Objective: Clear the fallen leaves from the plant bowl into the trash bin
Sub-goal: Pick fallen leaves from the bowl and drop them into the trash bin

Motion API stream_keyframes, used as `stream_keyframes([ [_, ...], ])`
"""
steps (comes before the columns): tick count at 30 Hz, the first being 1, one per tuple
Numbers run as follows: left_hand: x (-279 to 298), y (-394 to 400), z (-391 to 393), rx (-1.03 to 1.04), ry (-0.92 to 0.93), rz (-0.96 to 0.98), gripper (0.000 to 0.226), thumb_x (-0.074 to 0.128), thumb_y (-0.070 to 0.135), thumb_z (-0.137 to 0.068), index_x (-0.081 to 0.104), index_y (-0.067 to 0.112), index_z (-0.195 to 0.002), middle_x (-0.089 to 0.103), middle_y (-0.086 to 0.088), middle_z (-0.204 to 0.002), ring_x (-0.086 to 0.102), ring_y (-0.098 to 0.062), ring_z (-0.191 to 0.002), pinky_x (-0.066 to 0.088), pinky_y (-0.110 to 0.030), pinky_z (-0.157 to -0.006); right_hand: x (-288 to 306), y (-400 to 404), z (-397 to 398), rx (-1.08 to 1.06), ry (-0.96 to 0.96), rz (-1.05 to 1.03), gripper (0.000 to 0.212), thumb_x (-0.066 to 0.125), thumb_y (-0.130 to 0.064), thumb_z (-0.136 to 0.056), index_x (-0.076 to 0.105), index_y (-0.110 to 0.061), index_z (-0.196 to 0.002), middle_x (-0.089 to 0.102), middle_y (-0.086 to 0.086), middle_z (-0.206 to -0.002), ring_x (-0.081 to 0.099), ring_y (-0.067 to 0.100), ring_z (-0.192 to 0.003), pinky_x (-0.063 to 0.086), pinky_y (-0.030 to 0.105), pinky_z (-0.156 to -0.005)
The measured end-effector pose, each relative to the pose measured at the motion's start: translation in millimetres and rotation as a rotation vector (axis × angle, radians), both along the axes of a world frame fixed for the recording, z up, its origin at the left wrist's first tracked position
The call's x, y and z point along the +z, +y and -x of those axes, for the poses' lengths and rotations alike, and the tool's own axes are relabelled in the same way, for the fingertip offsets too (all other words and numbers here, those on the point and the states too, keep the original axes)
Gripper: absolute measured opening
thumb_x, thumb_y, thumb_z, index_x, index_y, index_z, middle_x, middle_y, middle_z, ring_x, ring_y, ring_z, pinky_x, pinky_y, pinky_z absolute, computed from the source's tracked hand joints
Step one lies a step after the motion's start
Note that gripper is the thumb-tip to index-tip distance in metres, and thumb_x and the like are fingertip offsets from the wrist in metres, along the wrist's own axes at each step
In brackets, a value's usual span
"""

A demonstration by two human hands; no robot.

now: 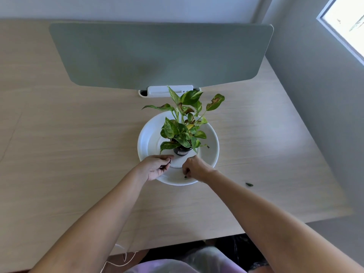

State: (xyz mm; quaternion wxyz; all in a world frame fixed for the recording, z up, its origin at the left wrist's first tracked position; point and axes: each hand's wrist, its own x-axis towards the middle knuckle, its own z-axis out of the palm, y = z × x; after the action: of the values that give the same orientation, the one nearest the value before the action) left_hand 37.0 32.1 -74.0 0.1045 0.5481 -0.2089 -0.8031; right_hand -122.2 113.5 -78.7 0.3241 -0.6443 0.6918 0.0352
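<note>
A white plant bowl (149,138) sits mid-table with a small dark pot (182,151) of green, partly browned pothos standing in it. My left hand (154,167) rests over the bowl's near-left rim, fingers closed on small dark leaf bits. My right hand (194,168) reaches into the bowl's near side, fingertips pinched at a dark fallen leaf (185,176) lying on the bowl's floor. Another fallen leaf (249,184) lies on the table to the right of the bowl. No trash bin is in view.
A grey-green divider panel (161,54) stands across the back of the wooden table (78,146), with a white bracket (170,90) at its foot. A wall and window are on the right. The table's near edge is close to my body.
</note>
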Motion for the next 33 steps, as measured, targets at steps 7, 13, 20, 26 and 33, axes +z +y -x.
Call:
stream_keyframes([
  [7,-2.2,-1.1,1.3,0.055,0.017,-0.064,0.013,0.053,-0.005,-0.091,0.066,-0.002,-0.093,0.058,-0.011,-0.085,0.053,-0.013,-0.074,0.056,-0.016,-0.051,-5.6,3.2,-0.3,0.091,0.046,0.040,0.016,0.050,0.003,-0.088,0.064,0.000,-0.095,0.061,0.020,-0.105,0.062,0.032,-0.087,0.039,0.028,-0.067],
  [13,-2.4,-1.3,0.3,0.042,-0.007,-0.107,0.015,0.053,0.010,-0.094,0.065,0.005,-0.087,0.056,-0.006,-0.080,0.051,-0.012,-0.069,0.050,-0.018,-0.052,9.6,4.5,11.0,-0.310,-0.114,0.089,0.019,0.045,-0.002,-0.091,0.064,0.001,-0.091,0.069,0.021,-0.098,0.064,0.033,-0.090,0.050,0.036,-0.079],
  [20,-1.8,13.9,23.0,0.076,-0.051,-0.151,0.033,0.045,0.029,-0.098,0.051,0.007,-0.074,0.047,-0.007,-0.070,0.048,-0.020,-0.065,0.047,-0.032,-0.067,42.6,11.5,2.3,-0.454,-0.299,0.251,0.010,0.056,0.000,-0.082,0.064,-0.004,-0.076,0.065,0.002,-0.064,0.059,0.016,-0.060,0.044,0.022,-0.066],
  [26,-5.3,25.2,38.8,-0.015,-0.034,-0.120,0.025,0.035,0.003,-0.098,0.055,0.006,-0.083,0.062,-0.011,-0.071,0.061,-0.020,-0.063,0.058,-0.034,-0.056,50.7,16.2,-23.3,-0.389,-0.388,0.290,0.021,0.059,-0.001,-0.083,0.069,-0.007,-0.099,0.076,0.011,-0.098,0.068,0.023,-0.096,0.052,0.030,-0.087],
  [33,-8.3,25.5,41.3,0.133,0.050,-0.198,0.023,0.040,0.009,-0.097,0.056,-0.002,-0.083,0.061,-0.016,-0.073,0.063,-0.024,-0.063,0.060,-0.037,-0.049,49.3,28.5,-11.8,-0.341,-0.370,0.355,0.037,0.042,-0.001,-0.094,0.069,-0.014,-0.115,0.073,0.003,-0.114,0.065,0.014,-0.105,0.042,0.016,-0.083],
])
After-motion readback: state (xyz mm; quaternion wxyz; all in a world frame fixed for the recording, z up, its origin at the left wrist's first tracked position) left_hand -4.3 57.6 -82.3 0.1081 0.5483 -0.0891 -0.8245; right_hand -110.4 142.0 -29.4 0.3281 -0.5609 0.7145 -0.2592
